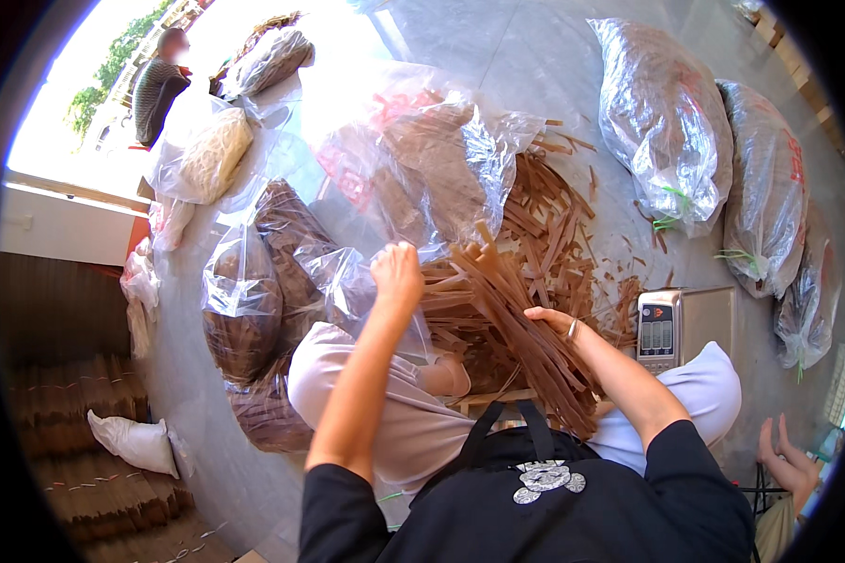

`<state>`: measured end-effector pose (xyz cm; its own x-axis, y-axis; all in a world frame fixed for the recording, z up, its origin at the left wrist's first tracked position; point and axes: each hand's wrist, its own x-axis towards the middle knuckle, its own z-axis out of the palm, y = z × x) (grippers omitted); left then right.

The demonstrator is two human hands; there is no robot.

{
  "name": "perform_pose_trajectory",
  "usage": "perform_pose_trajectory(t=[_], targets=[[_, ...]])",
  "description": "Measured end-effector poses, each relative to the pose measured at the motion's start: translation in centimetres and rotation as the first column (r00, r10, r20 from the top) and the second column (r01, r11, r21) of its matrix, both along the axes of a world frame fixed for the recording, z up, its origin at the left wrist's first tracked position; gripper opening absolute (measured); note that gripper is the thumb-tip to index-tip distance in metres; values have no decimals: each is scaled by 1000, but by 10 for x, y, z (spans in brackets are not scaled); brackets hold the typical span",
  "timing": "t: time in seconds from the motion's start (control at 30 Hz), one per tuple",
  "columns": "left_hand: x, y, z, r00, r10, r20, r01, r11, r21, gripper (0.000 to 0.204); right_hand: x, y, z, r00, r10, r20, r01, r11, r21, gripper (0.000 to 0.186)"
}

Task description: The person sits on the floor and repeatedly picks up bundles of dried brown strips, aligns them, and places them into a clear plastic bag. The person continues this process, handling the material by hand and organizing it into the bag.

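My right hand (556, 322) grips a thick bundle of long, flat brown strips (521, 314), its thumb on top and its other fingers hidden. The bundle slants from in front of me down toward my lap. My left hand (397, 274) is raised left of the bundle, its fingers curled closed; what they hold, if anything, cannot be made out. Beyond the bundle lies a loose heap of the same brown strips (546, 211). A large clear plastic bag (422, 150) with brown contents lies just past my left hand.
A digital scale (693, 324) stands to my right. Filled clear bags (667, 122) with green ties lie at the far right. More filled bags (239, 300) lie to my left, near stacked brown bundles (84, 422). One person (160, 89) sits far left; another's bare feet (784, 450) show at the right.
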<state>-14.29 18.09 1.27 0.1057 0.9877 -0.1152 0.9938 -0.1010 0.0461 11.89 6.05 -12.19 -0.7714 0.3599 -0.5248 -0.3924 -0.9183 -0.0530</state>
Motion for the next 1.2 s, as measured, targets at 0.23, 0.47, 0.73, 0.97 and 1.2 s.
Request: perform_pose_trajectory(t=[0.23,0.47,0.73,0.97,1.2], targets=[[-84,53,-10,744,474,471,-151,806,-573,15,-31,17,8,971,207,121,-210,978,7,39],[-86,49,-8,234,744,626,-152,664,-732,7,-60,31,-3,883,370,290,-431,884,184,45],[-79,46,3,502,610,613,41,691,-722,10,-83,54,2,838,450,310,-525,818,233,50],[-62,31,10,604,397,691,247,730,-637,15,-105,52,10,858,412,306,-495,823,279,58],[-60,26,4,718,205,665,310,761,-570,17,-142,66,39,737,468,487,-664,633,398,61]])
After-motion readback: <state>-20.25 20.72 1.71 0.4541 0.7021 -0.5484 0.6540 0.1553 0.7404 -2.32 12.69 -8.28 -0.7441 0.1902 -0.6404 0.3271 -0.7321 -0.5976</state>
